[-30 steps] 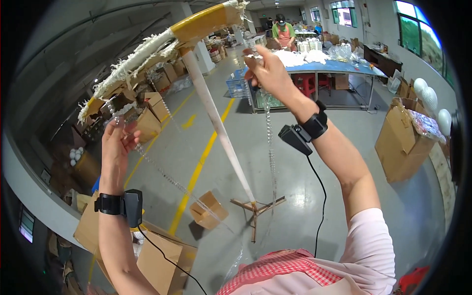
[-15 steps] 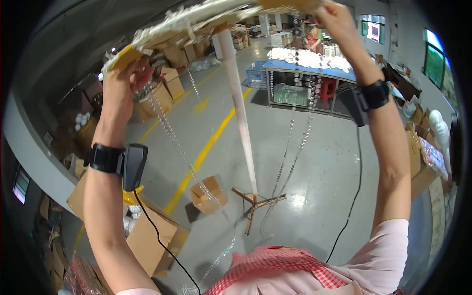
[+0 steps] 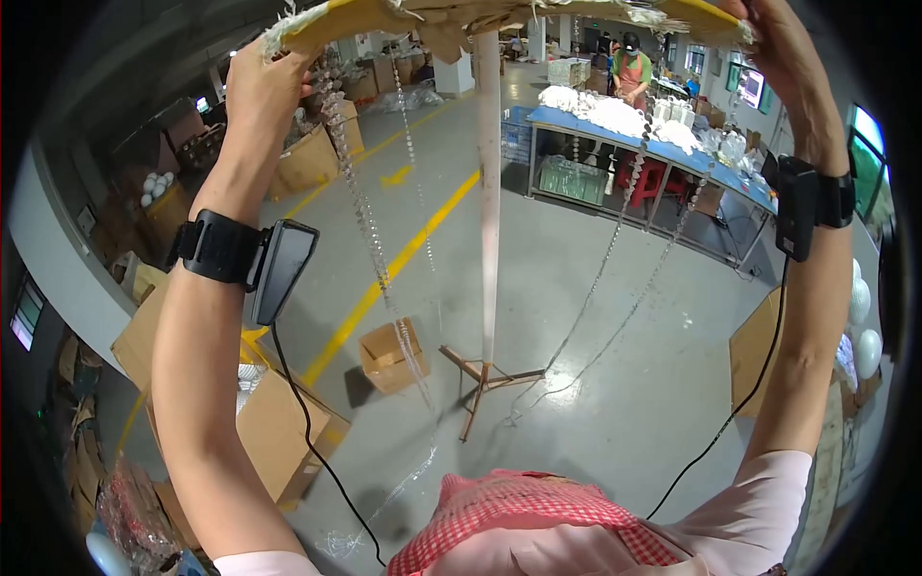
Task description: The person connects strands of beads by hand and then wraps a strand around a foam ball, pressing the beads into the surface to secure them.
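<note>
Overhead, a yellow-edged rack with ragged white wrapping along its rim sits on a tall white pole. The pole rises from a brown three-legged base on the floor. My left hand is closed at the rack's left end, its fingers curled beside a hanging clear bead strand. At the right end, my right hand grips the rim, its fingers partly cut off by the picture's upper edge. More bead strands hang from the rack on the right, their lower ends reaching the floor near the base.
A small open carton stands left of the base; a larger carton lies near my left arm. Beyond, a person works behind a blue-topped table heaped with white material. Black cables hang from both wrist devices.
The rack's edge now sits more level across the top. My right hand has moved right and outward; my left hand has risen and shifted right. The bead strands have swung.
</note>
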Available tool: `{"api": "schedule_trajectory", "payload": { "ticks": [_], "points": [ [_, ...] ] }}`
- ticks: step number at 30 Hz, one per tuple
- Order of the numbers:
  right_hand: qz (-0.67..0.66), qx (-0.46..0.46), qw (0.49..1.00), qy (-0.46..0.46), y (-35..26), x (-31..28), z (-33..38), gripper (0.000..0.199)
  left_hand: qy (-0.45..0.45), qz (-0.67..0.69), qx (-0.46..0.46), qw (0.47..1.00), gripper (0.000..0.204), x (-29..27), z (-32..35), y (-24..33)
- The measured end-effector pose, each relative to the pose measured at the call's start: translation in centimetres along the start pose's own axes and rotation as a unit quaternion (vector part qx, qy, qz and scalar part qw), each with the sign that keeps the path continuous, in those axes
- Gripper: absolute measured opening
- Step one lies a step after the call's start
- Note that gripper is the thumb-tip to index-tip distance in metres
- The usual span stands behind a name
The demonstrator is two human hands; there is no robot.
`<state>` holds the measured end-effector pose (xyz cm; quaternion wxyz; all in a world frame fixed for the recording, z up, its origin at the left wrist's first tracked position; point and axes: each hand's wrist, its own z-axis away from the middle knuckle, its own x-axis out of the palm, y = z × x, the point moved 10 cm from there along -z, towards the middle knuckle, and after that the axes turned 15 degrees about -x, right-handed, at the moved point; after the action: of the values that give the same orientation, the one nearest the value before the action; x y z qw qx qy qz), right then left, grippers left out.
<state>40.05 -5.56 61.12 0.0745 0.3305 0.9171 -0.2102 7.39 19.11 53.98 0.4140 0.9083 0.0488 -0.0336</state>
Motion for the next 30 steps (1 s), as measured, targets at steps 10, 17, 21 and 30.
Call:
{"api": "schedule_trajectory", "payload": {
  "ticks": [10,17,21,30],
  "points": [
    [0.021,-0.046,0.994,-0.094,-5.7,5.2,6.8,0.013,-0.054,-0.020,0.099,0.993,0.021,0.4,4.9,3.8],
    [-0.133,-0.133,0.964,-0.188,-12.0,13.9,10.0,0.014,-0.032,-0.005,0.093,0.995,0.027,-1.0,11.2,7.3],
    [-0.135,-0.196,0.922,-0.306,-14.4,18.9,11.5,0.015,-0.227,0.119,-0.019,0.966,0.034,1.2,14.1,8.8],
    [-0.133,-0.221,0.903,-0.345,-13.6,22.9,13.5,0.007,-0.398,0.258,-0.196,0.858,0.047,1.4,16.4,9.6]
  ]
}}
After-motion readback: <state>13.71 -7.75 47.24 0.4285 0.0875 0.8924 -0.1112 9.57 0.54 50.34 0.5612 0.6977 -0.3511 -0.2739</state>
